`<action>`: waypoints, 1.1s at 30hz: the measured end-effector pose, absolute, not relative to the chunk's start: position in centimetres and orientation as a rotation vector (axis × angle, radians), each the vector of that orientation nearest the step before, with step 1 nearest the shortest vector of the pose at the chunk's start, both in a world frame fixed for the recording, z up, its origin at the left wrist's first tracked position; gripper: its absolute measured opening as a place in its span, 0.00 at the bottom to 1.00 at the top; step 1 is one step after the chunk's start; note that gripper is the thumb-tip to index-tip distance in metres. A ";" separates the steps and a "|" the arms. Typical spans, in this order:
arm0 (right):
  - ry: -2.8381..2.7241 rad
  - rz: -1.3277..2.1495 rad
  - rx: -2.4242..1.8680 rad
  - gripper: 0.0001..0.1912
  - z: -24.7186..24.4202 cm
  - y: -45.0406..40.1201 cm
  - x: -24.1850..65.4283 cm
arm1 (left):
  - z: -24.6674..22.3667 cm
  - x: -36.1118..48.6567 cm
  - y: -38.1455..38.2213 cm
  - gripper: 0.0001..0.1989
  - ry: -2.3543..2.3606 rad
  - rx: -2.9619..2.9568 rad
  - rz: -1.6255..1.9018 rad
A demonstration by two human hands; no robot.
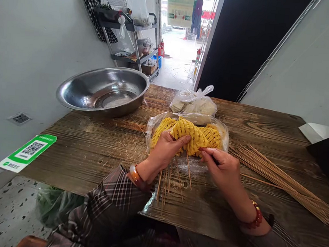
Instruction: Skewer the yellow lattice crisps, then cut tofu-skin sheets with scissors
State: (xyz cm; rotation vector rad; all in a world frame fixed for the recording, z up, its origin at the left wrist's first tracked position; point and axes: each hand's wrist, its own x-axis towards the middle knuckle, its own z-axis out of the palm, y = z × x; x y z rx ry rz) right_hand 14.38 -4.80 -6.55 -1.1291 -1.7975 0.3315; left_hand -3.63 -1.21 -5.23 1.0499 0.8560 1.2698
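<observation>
My left hand (168, 149) is closed on a yellow lattice-cut food piece (191, 133), thumb on top, lifted a little above the others. A thin wooden skewer (188, 170) sticks out below this piece. At the piece's right edge, my right hand (221, 163) is pinched shut; what sits between its fingertips is too small to make out. More yellow lattice-cut pieces (211, 136) lie beneath and around in a clear plastic bag (224, 133). Several skewers (165, 185) poke out toward me below my left hand.
A bundle of loose skewers (281, 176) lies at the right of the wooden table (93, 148). Behind the pieces rests a knotted plastic bag (195, 103). A wide steel basin (104, 91) stands at the back left, near a green QR-code card (28, 152).
</observation>
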 end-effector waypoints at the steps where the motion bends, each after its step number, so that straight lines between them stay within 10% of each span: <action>1: -1.802 0.329 -1.125 0.08 -6.5 -4.8 14.4 | -5.3 -3.7 -1.2 0.16 0.856 1.055 1.274; 33: -1.905 0.104 -1.087 0.09 -6.8 -4.5 14.5 | -5.0 -3.5 -1.7 0.12 0.861 1.094 1.209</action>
